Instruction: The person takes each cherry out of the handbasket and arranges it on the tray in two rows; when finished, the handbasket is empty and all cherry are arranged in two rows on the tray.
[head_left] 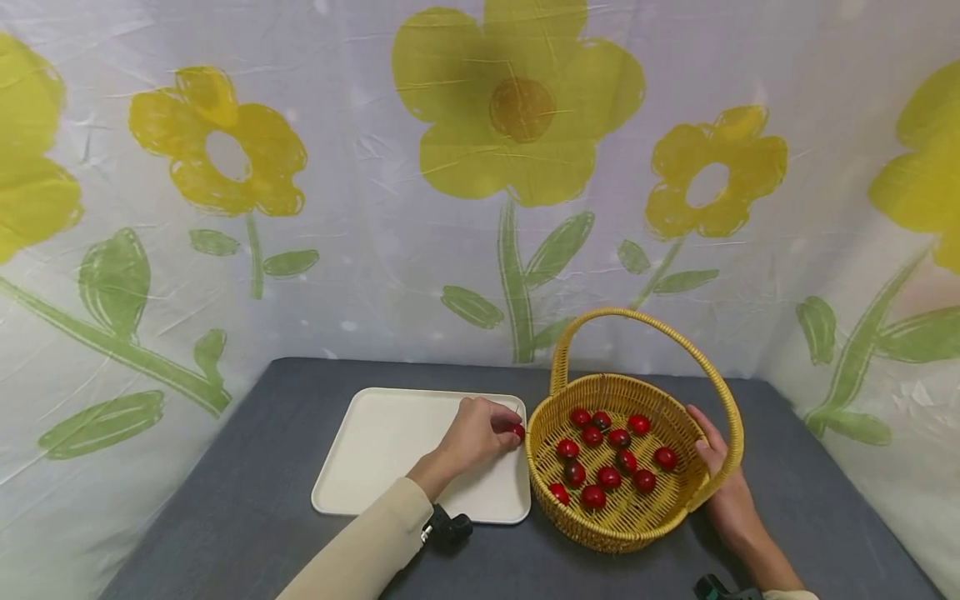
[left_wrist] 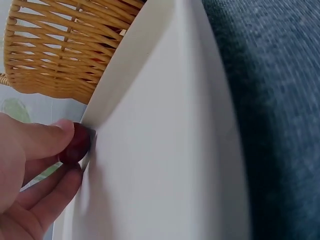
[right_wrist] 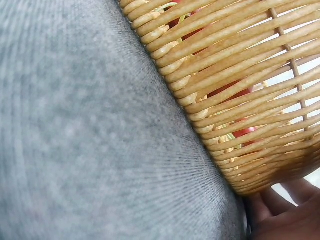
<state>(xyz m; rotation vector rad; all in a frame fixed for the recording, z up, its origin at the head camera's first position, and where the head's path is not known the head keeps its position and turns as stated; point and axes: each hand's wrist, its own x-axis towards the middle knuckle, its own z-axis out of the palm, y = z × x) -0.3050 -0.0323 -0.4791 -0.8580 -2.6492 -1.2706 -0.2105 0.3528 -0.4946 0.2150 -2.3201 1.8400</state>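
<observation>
Now left-hand fingers [left_wrist: 47,134] pinching a red fruit [left_wrist: 76,144] over the tray [head_left: 390,442], right-hand fingers [head_left: 701,423] against the basket [head_left: 622,533].

the tray [head_left: 390,450] lies on the table [head_left: 247,517], left of the basket [head_left: 622,533] and just beside it. fruits [head_left: 609,477] lie in the basket. the left hand [head_left: 480,433] sits over the tray's right edge; the right hand [head_left: 723,492] is at the basket's right wall.
</observation>
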